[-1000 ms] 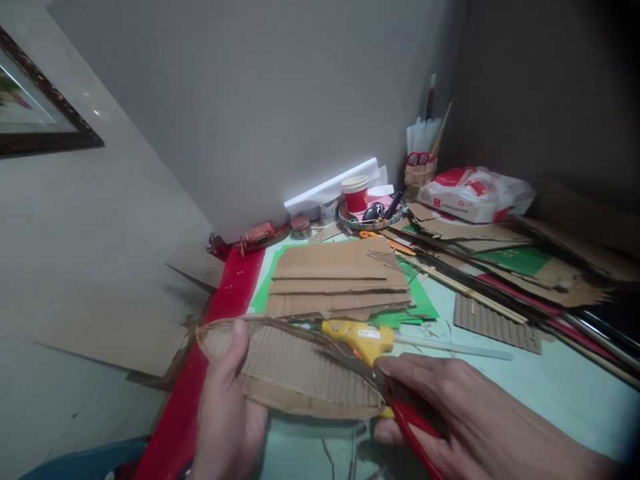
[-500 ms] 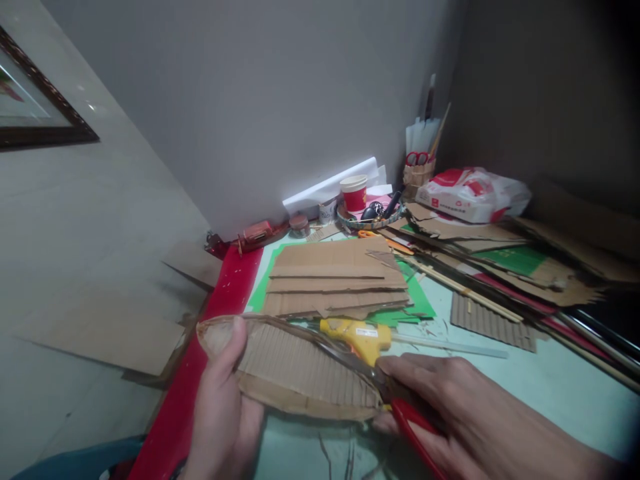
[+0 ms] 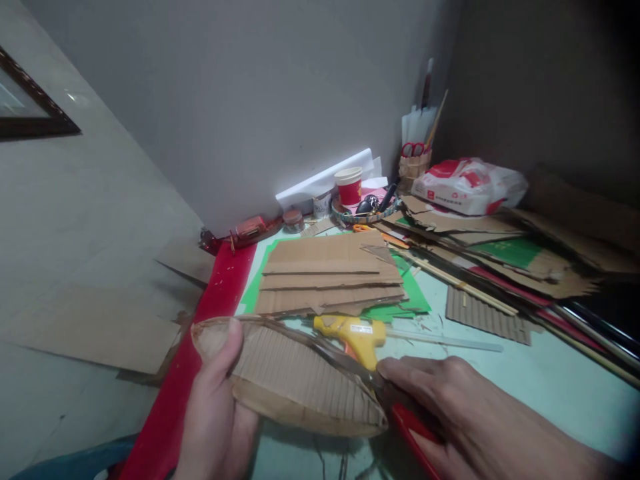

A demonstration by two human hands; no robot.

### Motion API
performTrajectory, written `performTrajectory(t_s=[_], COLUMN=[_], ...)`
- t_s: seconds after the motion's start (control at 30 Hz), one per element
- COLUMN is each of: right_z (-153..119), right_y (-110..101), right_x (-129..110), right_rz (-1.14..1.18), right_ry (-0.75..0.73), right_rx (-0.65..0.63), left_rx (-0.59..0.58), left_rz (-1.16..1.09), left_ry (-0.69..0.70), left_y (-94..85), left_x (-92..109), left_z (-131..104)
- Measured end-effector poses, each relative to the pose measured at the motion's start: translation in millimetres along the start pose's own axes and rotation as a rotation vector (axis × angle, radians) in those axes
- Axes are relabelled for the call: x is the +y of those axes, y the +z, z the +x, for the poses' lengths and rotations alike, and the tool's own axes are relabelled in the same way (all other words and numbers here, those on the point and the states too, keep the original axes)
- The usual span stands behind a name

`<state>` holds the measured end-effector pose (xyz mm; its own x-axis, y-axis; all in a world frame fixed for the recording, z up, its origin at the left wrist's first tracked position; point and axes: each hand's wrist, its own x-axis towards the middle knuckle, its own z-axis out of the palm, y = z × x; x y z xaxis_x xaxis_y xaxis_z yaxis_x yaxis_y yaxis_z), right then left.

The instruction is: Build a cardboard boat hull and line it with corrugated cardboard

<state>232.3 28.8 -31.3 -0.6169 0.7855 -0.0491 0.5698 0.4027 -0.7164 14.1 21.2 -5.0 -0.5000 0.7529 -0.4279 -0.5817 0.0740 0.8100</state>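
A boat-shaped cardboard piece (image 3: 300, 373) with a ribbed inner face is gripped at its left end by my left hand (image 3: 220, 400), thumb on top and fingers beneath. My right hand (image 3: 450, 407) is closed on red-handled scissors (image 3: 413, 433). Their dark blades lie along the piece's upper edge, near its right end. Just behind the blades lies a yellow glue gun (image 3: 357, 333) with a clear glue stick in its back.
Stacked cardboard sheets (image 3: 330, 267) lie on green paper. Behind are a red paper cup (image 3: 349, 187), a round tray (image 3: 367, 215) and a white-red plastic bag (image 3: 470, 187). Wooden sticks and cardboard scraps (image 3: 487, 313) fill the right side.
The cardboard piece's right end has tipped slightly down, and its tip now shows beside the scissors. The whole view has shifted a little.
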Motion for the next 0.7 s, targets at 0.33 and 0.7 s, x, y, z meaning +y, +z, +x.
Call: performTrajectory(t_s=[0.33,0.7], right_z=[-1,-4], right_y=[-3,-13], right_x=[1,-10], right_rz=[0.008,0.113], right_ry=[0.005,-0.005], right_rx=[0.097,-0.059], left_rx=[-0.003,0.014], left_rz=[0.001,0.012], left_ry=[-0.014,-0.037], left_y=[-1.6,1.2], left_x=[3,4], left_z=[1,2])
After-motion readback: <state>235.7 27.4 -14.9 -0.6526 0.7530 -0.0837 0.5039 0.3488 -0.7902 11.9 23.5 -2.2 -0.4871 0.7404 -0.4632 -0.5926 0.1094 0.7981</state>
